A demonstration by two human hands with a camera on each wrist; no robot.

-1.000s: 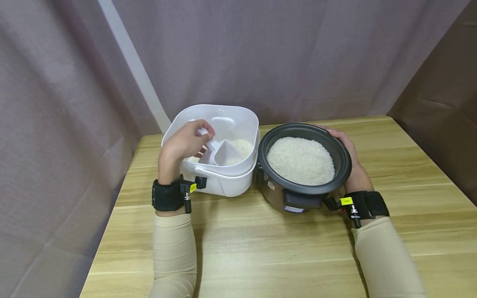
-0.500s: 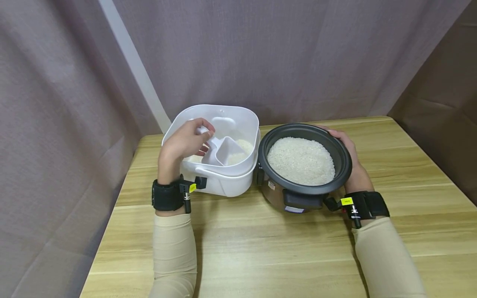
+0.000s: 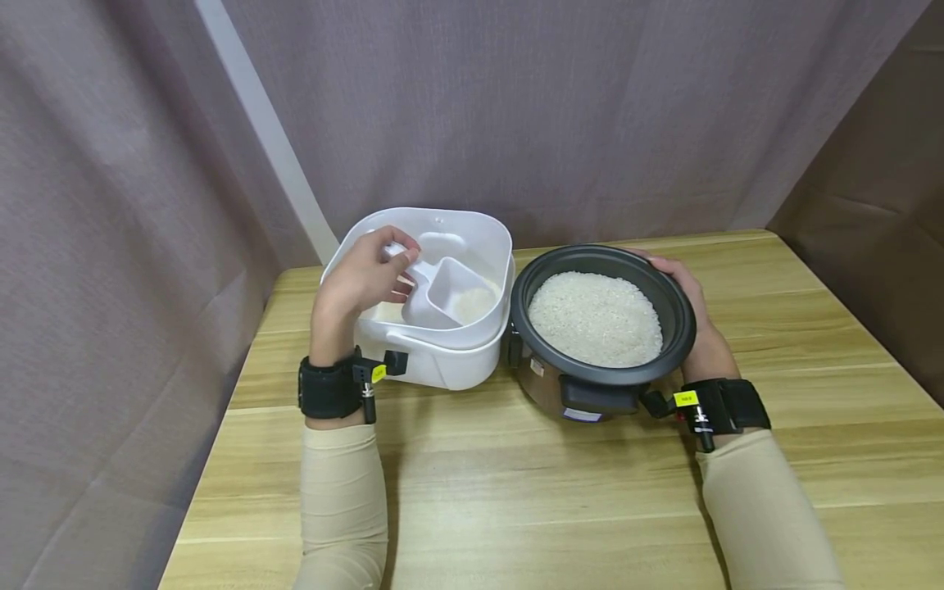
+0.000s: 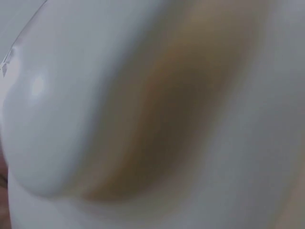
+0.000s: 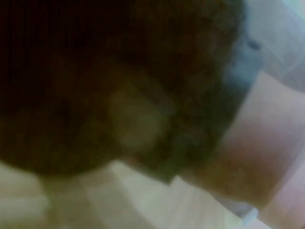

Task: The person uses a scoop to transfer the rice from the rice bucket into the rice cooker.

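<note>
The white scoop (image 3: pixel 442 297) sits inside the white rice bin (image 3: pixel 472 233), at about ten o'clock on the counter (image 3: pixel 560 492), its bowl tipped toward the person and raised above the loose rice in the bin (image 3: pixel 472 301). How much rice lies in the scoop cannot be told from here. The left hand (image 3: pixel 365 283) has its fingers and thumb curled round the scoop's handle at the bin's nine-o'clock side.

Directly to the bin's three o'clock, just beside it and nearly touching, stands the rice cooker (image 3: pixel 601 328) with its dark inner pot open and no lid on it. The rice in the pot (image 3: pixel 596 318) already makes a broad, nearly level bed that covers the whole bottom, so the filling looks well advanced; the scoop in the bin suggests another measure is being drawn, and carrying it across to the pot is not yet done. The right hand (image 3: pixel 696 319) lies against the cooker's three-o'clock flank, fingers bent round the pot's rim, steadying it.

The count: one scoop, one bin, one cooker, two hands, each with a black wrist strap (image 3: pixel 328 389). Both wrist views are blurred; the left shows only white plastic close up, the right a dark mass and pale skin.
</note>
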